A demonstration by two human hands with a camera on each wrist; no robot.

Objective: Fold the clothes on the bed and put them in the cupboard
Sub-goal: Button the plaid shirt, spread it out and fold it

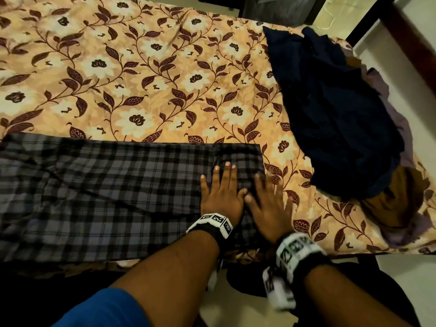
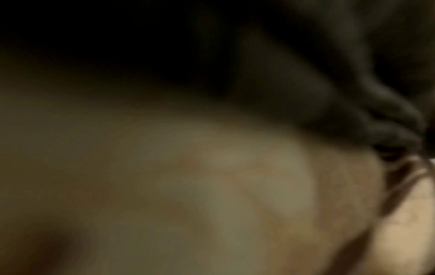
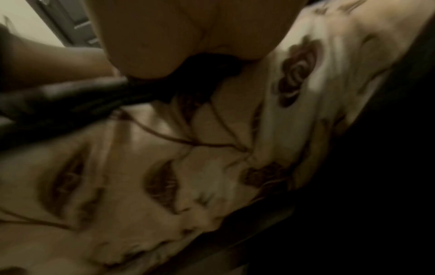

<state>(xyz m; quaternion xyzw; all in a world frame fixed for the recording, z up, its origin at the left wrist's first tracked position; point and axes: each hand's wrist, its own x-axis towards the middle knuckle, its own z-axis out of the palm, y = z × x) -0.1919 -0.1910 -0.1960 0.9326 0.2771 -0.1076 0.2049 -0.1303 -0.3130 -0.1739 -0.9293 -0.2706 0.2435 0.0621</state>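
A grey and black checked cloth (image 1: 106,192) lies spread flat along the near edge of the bed (image 1: 146,74), which has a floral sheet. Both hands lie flat on the cloth's right end, fingers straight. My left hand (image 1: 220,185) presses the cloth just left of my right hand (image 1: 269,197), and the thumbs nearly touch. The right hand's outer fingers reach the cloth's right edge. In the right wrist view the palm (image 3: 188,37) sits over the dark cloth edge (image 3: 70,100) and the floral sheet (image 3: 212,167). The left wrist view is dark and blurred.
A heap of unfolded clothes lies at the bed's right end: a dark navy garment (image 1: 335,114) on top, brown cloth (image 1: 391,204) and lilac cloth (image 1: 401,128) beneath. Pale floor (image 1: 412,279) shows on the right. Dark furniture (image 1: 273,8) stands beyond the bed.
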